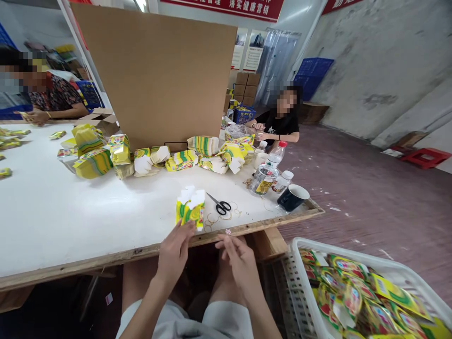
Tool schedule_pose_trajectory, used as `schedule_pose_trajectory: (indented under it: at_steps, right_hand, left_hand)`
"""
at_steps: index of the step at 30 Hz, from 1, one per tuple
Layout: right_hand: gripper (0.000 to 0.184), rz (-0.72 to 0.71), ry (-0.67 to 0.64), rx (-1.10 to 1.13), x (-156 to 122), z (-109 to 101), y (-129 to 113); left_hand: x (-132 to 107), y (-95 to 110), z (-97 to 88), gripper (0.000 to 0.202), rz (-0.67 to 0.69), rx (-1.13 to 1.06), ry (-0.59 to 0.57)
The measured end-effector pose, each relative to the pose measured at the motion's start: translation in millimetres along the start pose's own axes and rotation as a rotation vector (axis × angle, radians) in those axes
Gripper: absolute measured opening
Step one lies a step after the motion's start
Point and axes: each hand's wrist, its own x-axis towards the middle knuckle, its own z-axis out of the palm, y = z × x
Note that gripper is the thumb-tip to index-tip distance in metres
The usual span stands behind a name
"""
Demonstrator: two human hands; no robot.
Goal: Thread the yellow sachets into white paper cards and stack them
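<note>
My left hand (pixel 176 247) is at the front edge of the white table, its fingers closed at the lower end of a flattened yellow-and-green carton (pixel 190 209). White flaps stick up at the carton's far end. To the right, over the table's edge, my right hand (pixel 238 256) has thumb and forefinger pinched together at a small pink-and-white piece (pixel 228 231), too small to name surely. Black-handled scissors (pixel 221 206) lie right of the carton, blades pointing away. Thin rubber bands (pixel 211 220) are scattered between the scissors and the table edge.
Bundles of folded cartons (pixel 93 160) line the table before a tall cardboard sheet (pixel 158 75). Bottles, a clear jar (pixel 263 180) and a dark mug (pixel 292 197) stand at the right corner. A white basket (pixel 296 278) of filled packs is at lower right. Two other people sit beyond.
</note>
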Motion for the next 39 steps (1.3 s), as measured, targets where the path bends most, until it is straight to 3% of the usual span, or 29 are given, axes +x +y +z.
schedule_pose_trajectory:
  at_steps: [2, 4, 8, 10, 12, 14, 17, 19, 23, 29, 33, 39]
  right_hand:
    - [0.049, 0.057, -0.042, 0.142, 2, 13, 1]
    - [0.045, 0.089, -0.034, 0.228, 1, 13, 2]
    - [0.036, 0.084, 0.082, 0.252, -8, -4, 9]
    - [0.036, 0.092, 0.129, 0.242, -14, -11, 13]
    - [0.036, 0.102, 0.128, 0.25, -20, -14, 17]
    - [0.036, 0.116, 0.076, 0.28, -25, -14, 22]
    - [0.034, 0.139, 0.0, 0.329, -30, -9, 26]
    - [0.033, 0.144, -0.018, 0.356, -31, -6, 26]
    - [0.029, 0.16, -0.046, 0.428, -32, -1, 20]
    - [0.029, 0.216, -0.065, 0.461, -35, 3, 12]
    - [0.033, 0.23, -0.013, 0.478, -35, 3, 12]
    - [0.036, 0.1, -0.025, 0.305, -38, 2, 5]
  left_hand:
    - [-12, 10, 4.1, 0.034, 0.137, -0.09, -0.1]
    - [-24, 16, 11.1, 0.041, 0.201, -0.143, -0.203]
    - [-35, 22, 25.0, 0.039, 0.161, -0.23, -0.272]
    - [-34, 24, 28.3, 0.038, 0.035, -0.322, -0.183]
    - [-30, 27, 28.9, 0.042, -0.17, -0.504, -0.061]
    - [-25, 30, 27.9, 0.045, -0.406, -0.763, -0.028]
    - [-22, 33, 25.2, 0.046, -0.677, -1.073, -0.19]
    - [-23, 35, 23.7, 0.041, -0.741, -1.176, -0.284]
    - [-26, 36, 22.8, 0.041, -0.693, -1.255, -0.313]
    - [-24, 42, 21.5, 0.043, -0.671, -1.198, -0.196]
    - [-22, 44, 20.7, 0.05, -0.553, -1.191, -0.261]
    - [-22, 40, 24.0, 0.039, -0.59, -1.171, -0.247]
